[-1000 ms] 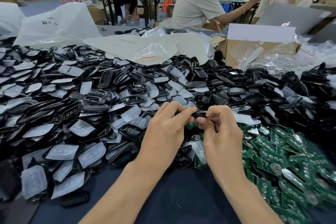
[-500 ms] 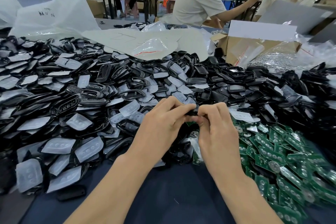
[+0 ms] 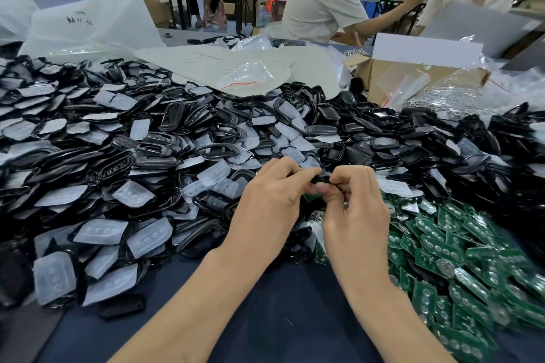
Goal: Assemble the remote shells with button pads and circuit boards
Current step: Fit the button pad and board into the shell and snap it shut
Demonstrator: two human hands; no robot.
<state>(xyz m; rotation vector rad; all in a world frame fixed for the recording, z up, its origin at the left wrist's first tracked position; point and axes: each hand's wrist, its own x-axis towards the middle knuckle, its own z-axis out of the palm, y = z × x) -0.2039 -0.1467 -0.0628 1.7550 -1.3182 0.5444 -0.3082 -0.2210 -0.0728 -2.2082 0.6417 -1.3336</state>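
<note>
A small black remote shell (image 3: pixel 323 178) is held at the centre of the frame, just above the heaps, pinched between the left hand (image 3: pixel 265 206) and the right hand (image 3: pixel 356 209). A green corner of what is probably a circuit board (image 3: pixel 309 197) shows beneath it, though most of the piece is hidden by the knuckles. If the board is pressed in askew, a clip could be bent, and a slack pinch could let the part be lost among the loose shells (image 3: pixel 177 115) and clear button pads (image 3: pixel 147 236) at left, or the green boards (image 3: pixel 457 250) at lower right. Both forearms are raised from the lower edge over the dark worktop (image 3: pixel 265 318), with the backs of the hands turned up. The fingers (image 3: pixel 295 174) of both hands are curled and clamped on the shell.
</note>
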